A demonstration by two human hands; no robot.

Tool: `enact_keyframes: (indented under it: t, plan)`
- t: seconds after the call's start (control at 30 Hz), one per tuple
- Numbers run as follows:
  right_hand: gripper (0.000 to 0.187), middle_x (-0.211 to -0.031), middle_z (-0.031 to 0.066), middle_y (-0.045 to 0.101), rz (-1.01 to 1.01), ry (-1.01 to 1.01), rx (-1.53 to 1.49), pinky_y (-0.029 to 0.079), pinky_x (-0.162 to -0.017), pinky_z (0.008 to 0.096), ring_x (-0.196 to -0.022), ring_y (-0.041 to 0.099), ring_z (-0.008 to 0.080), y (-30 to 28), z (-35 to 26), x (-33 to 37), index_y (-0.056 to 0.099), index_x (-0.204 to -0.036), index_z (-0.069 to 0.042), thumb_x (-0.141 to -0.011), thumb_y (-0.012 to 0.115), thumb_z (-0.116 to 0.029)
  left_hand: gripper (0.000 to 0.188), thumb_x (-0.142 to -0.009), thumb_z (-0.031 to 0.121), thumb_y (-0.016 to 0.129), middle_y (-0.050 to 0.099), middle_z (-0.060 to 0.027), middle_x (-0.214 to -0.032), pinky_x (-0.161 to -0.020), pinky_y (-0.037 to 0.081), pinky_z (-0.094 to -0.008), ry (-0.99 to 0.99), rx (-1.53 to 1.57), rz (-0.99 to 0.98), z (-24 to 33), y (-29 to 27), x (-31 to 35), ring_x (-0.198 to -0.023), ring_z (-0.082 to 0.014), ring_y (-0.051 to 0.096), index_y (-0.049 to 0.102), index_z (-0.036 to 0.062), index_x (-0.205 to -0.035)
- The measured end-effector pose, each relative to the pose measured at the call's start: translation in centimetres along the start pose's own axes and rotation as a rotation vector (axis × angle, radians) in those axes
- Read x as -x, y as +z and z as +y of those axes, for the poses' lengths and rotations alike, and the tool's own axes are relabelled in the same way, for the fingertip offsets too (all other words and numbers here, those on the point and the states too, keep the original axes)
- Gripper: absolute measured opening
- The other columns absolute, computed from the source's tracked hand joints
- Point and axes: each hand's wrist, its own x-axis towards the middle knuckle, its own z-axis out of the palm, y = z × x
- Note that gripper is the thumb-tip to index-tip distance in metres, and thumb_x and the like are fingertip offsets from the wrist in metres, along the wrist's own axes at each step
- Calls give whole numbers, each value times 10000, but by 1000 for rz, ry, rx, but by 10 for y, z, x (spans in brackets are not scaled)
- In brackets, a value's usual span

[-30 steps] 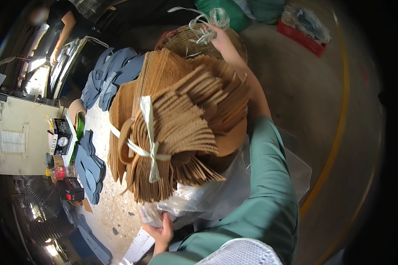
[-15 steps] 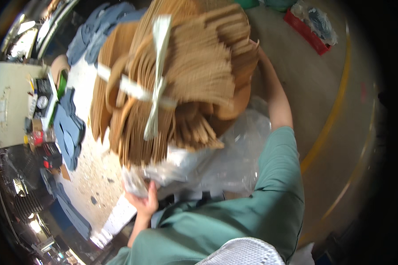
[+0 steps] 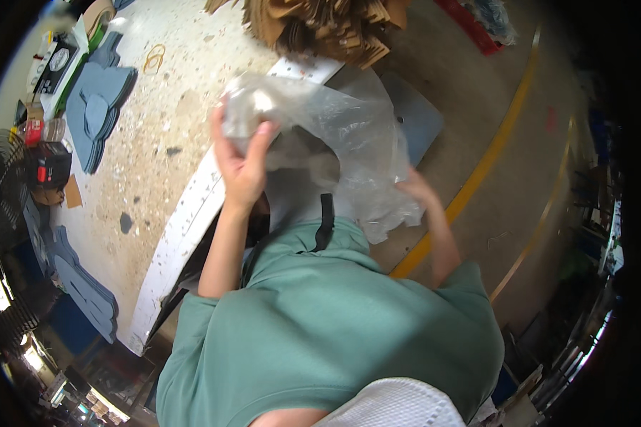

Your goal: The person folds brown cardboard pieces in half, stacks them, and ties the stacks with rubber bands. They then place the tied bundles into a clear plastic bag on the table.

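Observation:
A crumpled clear plastic bag (image 3: 349,117) hangs between my hands in front of my lap, past the table's near edge. My left hand (image 3: 242,164) is closed on its bunched end, thumb on top. At the bag's right side, my right hand (image 3: 418,188) pinches the plastic. Beyond the bag, at the top of the view, lies a bulky pile of brown cut-out sheets (image 3: 320,28), partly out of frame. Neither hand touches that pile.
Stacked blue-grey cut-out pieces (image 3: 96,117) lie on the speckled white table (image 3: 171,135) to the left. Nearby are yellow rubber bands (image 3: 154,59), a tape roll (image 3: 98,16) and a black-and-red battery-like block (image 3: 50,165). A red crate (image 3: 470,28) stands on the floor.
My right arm has come back from around the brown sheets to the bag's right side. My left hand still grips the bag. The brown pile now sits farther away, at the top.

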Motion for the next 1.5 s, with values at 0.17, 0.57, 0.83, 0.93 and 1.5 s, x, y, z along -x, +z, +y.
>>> enact_keyframes:
  t: [0.17, 0.57, 0.83, 0.93, 1.5]
  plan:
    - [557, -1292, 111, 554, -239, 100, -705, 407, -1013, 333, -1193, 516, 221, 103, -22, -8, 436, -1374, -11, -867, 631, -139, 988, -666, 449, 794, 280, -190, -1494, -1071, 298, -506, 470, -467, -782, -22, 29, 15, -1343, -400, 312, 306, 107, -1454]
    - [1089, -1524, 135, 243, 339, -533, 35, 367, -1038, 440, -1393, 261, 295, 20, -148, 14, 192, -1502, -146, -650, 839, -351, 595, -747, 407, 686, 659, -217, -1022, -833, 487, -426, -308, -969, -464, -166, -16, 18, -955, -373, 634, 595, 30, -1198]
    - [798, -1207, 253, 548, 194, -705, 370, 466, -923, 436, -1088, 564, 420, 171, -128, -98, 504, -1269, -16, -632, 802, -394, 678, -828, 475, 618, 527, -247, -1270, -1021, 368, -386, -563, -904, -338, -129, -41, 17, -1229, -348, 474, 471, 54, -1338]
    - [724, -1076, 234, 641, 234, -290, 684, 501, -870, 421, -1017, 621, 387, 167, -134, -145, 542, -1229, -4, -656, 761, -390, 723, -841, 490, 608, 474, -252, -1347, -1075, 320, -375, -524, -877, -173, -102, -65, 38, -1307, -342, 410, 415, 73, -1399]
    - [748, -1392, 140, 407, 186, -459, -234, 399, -1005, 380, -1266, 430, 245, 92, -162, -27, 434, -1375, -94, -745, 758, -334, 693, -745, 216, 727, 502, -147, -1328, -1009, 440, -406, -341, -356, -534, -168, -19, 2, -1217, -254, 512, 434, 99, -1362]
